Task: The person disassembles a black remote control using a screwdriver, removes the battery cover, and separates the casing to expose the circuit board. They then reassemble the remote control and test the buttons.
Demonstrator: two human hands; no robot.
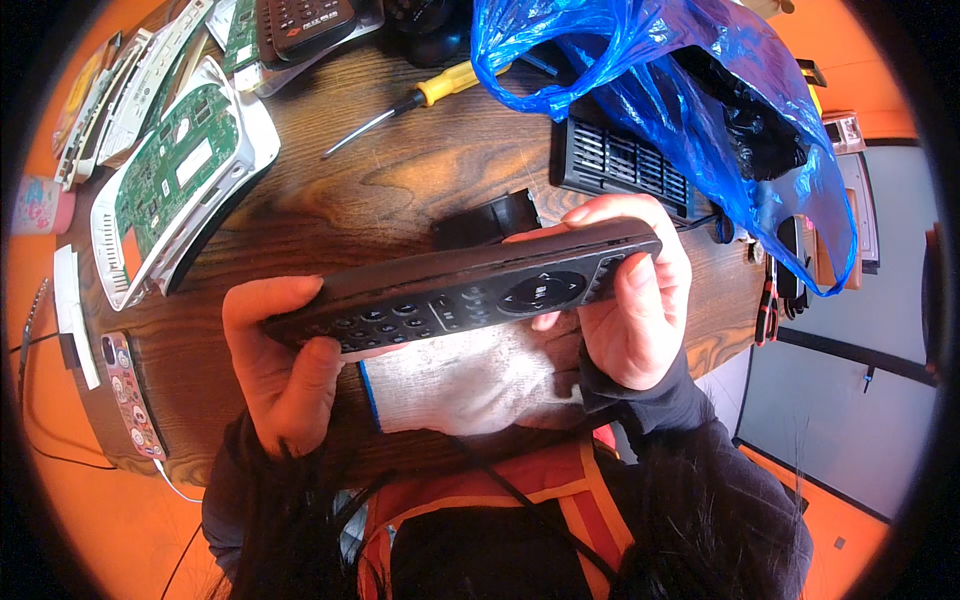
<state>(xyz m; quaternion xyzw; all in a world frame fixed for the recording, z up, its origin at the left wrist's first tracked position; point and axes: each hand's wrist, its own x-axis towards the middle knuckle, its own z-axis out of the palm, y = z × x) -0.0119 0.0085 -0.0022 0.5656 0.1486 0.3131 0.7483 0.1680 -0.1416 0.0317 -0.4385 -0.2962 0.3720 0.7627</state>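
Note:
A long black remote control (450, 297) is held up level across the middle of the head view, its buttons turned toward me and its long side edge uppermost. My left hand (280, 355) grips its left end between thumb and fingers. Around the right end my right hand (640, 310) is closed, the thumb pressing on the button face near that end. Below the remote lies a whitish cloth (470, 380) with a blue edge on the dark wooden table (290, 220). Just behind it sits a small black boxy piece (487, 220), partly hidden by the remote.
A yellow-handled screwdriver (440, 86) lies beyond. At the left are a green circuit board in a white casing (185, 165) and a phone (132, 395) on a cable. Back right, a blue plastic bag (690, 130) overlaps a black slotted panel (620, 165); red-handled pliers (767, 308) lie near the right edge.

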